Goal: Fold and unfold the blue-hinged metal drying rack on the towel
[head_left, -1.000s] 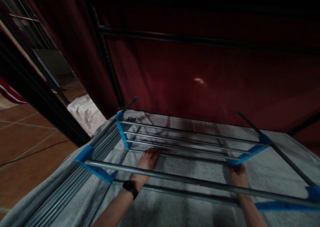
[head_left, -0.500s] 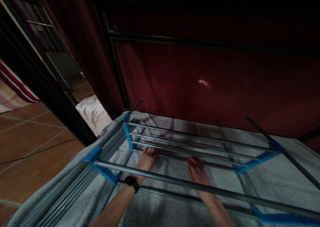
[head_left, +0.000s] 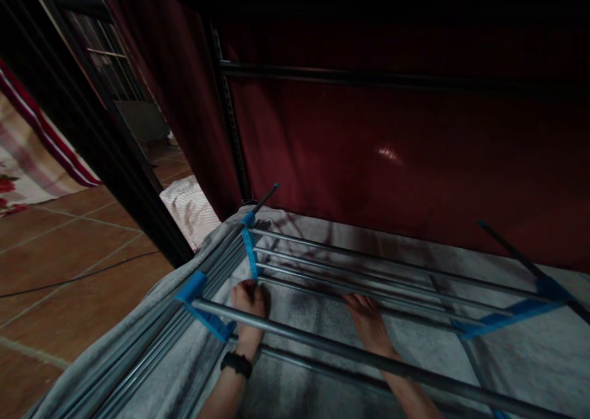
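Tube rack (head_left: 322, 343) mid-scene on grey blanket (head_left: 530, 364), tube bundle (head_left: 138, 359) to its left. Left hand (head_left: 249, 300) at low end of far-left blue bracket (head_left: 249, 247), fingers bent. Right hand (head_left: 367, 322) farther right, fingertips at lowest far tube (head_left: 299, 289). Can't tell if either grip is pinching.

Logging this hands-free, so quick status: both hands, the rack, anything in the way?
Left hand at rear-left blue bracket, right hand at lowest rear bar; hold unclear. Rack on grey cloth. Front bar crosses over both arms.
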{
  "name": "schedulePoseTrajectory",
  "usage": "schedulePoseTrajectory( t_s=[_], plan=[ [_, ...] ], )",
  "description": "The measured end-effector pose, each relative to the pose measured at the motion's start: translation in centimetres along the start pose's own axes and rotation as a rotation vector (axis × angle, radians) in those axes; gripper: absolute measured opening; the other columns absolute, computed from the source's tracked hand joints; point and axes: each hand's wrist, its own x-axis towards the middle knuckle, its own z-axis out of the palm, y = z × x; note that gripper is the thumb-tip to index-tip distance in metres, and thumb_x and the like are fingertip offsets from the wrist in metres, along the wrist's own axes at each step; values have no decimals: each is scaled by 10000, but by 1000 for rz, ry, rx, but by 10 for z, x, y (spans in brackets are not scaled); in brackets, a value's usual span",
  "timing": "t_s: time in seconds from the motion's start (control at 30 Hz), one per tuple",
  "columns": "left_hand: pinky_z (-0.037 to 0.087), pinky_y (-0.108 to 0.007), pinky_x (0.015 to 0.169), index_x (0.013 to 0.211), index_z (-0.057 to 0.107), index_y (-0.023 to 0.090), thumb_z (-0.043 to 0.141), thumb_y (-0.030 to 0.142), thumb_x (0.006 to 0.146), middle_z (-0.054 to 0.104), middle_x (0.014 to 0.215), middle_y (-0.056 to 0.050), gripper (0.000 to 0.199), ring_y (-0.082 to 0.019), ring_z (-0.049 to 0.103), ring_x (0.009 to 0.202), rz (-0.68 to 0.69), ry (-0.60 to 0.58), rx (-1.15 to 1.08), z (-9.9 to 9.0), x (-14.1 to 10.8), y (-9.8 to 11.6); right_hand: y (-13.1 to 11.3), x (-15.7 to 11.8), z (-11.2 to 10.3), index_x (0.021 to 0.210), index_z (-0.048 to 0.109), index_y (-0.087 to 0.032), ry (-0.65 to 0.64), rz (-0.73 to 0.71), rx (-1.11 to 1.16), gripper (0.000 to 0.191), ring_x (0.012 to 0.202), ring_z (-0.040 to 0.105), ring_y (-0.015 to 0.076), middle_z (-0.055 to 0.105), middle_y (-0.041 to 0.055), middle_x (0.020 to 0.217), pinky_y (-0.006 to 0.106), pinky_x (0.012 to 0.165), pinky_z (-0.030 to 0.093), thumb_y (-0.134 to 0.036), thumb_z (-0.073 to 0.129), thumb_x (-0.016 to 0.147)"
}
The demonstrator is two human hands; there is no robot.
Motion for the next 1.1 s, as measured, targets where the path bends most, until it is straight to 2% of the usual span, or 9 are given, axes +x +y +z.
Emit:
schedulePoseTrajectory(
  t_s=[0.07, 0.13, 0.3, 0.57, 0.87, 0.97, 1.1],
  plan=[
    [587, -553, 1086, 1333, 610, 146, 441, 262, 1016, 670, 1281, -202, 378, -351, 665, 1253, -59, 57, -12, -1, 9, -6, 1, 0, 0, 1265, 804, -418, -15, 10, 22, 542, 1169, 759, 304, 811, 32, 1226, 518, 1010, 626, -119, 444, 992],
    [583, -509, 1103, 1359, 620, 147, 487, 232, 981, 683, 1309, -193, 410, -327, 679, 1258, -53, 45, -31, 1, 19, -6, 1, 1, -1, 1250, 807, -438, -19, 22, 51, 542, 1164, 760, 299, 813, 24, 1233, 528, 1012, 625, -133, 436, 999],
    [627, -481, 994, 1144, 732, 154, 556, 217, 907, 771, 1119, -180, 301, -341, 756, 1096, -21, -24, -37, 4, 33, -3, -2, 2, -2, 1261, 804, -480, 4, 49, 82, 548, 1160, 764, 308, 815, 9, 1233, 547, 1006, 638, -140, 484, 974],
    [606, -481, 1008, 1044, 764, 207, 523, 228, 936, 784, 1054, -154, 264, -340, 752, 1085, 11, -11, -16, 5, 32, -5, 1, 1, -3, 1332, 778, -500, 9, 33, 67, 601, 1158, 773, 309, 826, -3, 1233, 576, 1019, 647, -147, 439, 983],
    [593, -469, 963, 1092, 760, 158, 498, 250, 972, 767, 1069, -185, 303, -347, 746, 1060, -16, -26, 11, 11, 28, -4, 3, -1, -8, 1305, 789, -535, -46, 101, 93, 528, 1243, 755, 345, 809, -19, 1300, 618, 1085, 626, -258, 441, 1021],
    [595, -463, 953, 1092, 757, 166, 502, 262, 982, 761, 1060, -180, 294, -347, 743, 1061, -13, -28, 17, 12, 26, -4, 5, -3, -5, 1298, 792, -511, -53, 87, 92, 524, 1214, 764, 339, 810, -7, 1285, 605, 1063, 633, -242, 433, 1026],
    [592, -440, 947, 1092, 755, 194, 494, 275, 1004, 757, 1067, -160, 287, -331, 738, 1074, -18, -28, 33, 12, 25, -4, 6, -5, 2, 1303, 796, -417, -35, 22, 28, 538, 1136, 773, 324, 816, 43, 1191, 541, 991, 647, -148, 438, 1004]
  ],
)
